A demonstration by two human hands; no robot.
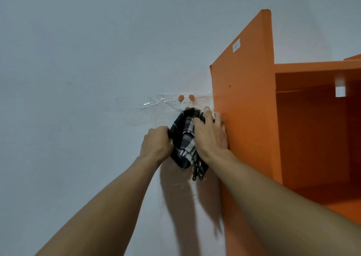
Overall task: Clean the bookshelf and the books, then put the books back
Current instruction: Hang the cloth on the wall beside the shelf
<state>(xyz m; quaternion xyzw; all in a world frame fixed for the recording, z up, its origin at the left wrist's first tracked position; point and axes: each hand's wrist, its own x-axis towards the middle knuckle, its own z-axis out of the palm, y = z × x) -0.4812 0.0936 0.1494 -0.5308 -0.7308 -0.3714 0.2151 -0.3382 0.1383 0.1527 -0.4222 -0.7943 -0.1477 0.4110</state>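
Left hand [156,144] grips plaid cloth [185,138]; right hand [212,134] spread flat, pressing it beside orange bookshelf [242,99] side to wipe.

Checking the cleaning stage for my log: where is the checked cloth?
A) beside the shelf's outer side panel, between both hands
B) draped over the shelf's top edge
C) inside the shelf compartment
A: the left hand grips the checked cloth and the right hand lies on it, just left of the orange bookshelf.
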